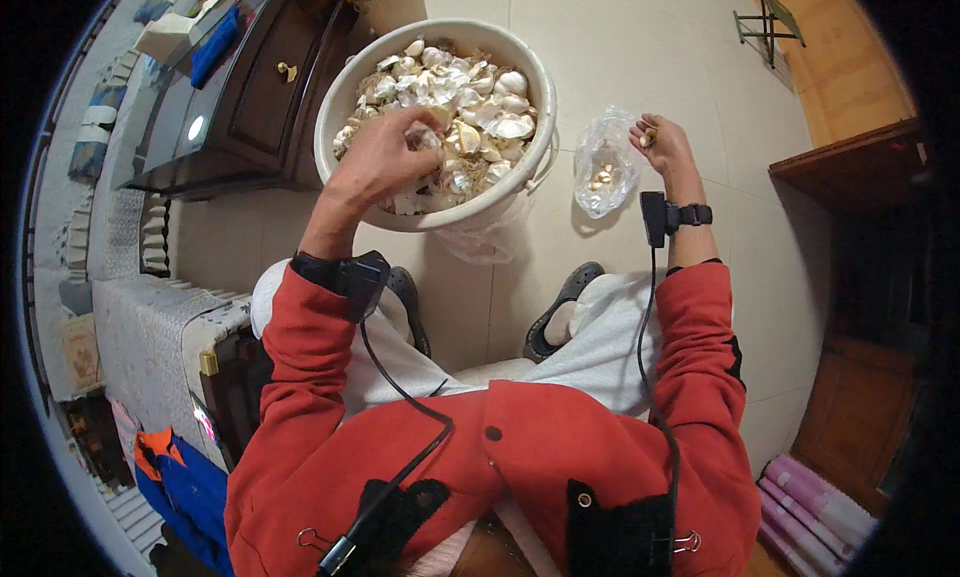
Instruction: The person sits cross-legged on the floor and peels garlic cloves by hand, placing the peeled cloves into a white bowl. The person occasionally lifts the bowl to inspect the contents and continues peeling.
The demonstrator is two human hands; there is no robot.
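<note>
A white round bucket [549, 112] in front of me is filled with garlic bulbs and loose papery garlic skins [465, 138]. My left hand [390, 146] is over its near left part, fingers curled around a pale garlic piece [424, 137]; whether it is a bulb or only skin I cannot tell. To the right, a clear plastic bag [592, 202] lies open on the floor with several peeled garlic cloves [602, 178] inside. Just beside the bag's right edge, my right hand [666, 148] is turned partly palm up, with a garlic clove [649, 136] at its fingers.
Behind the bucket stands a bin [390, 7] with a yellow liner. A dark wooden cabinet [277, 89] borders the left side. Another piece of clear plastic [491, 236] lies under the bucket's near side. A folding stool [769, 26] is at the far right. Cables run from both wrists.
</note>
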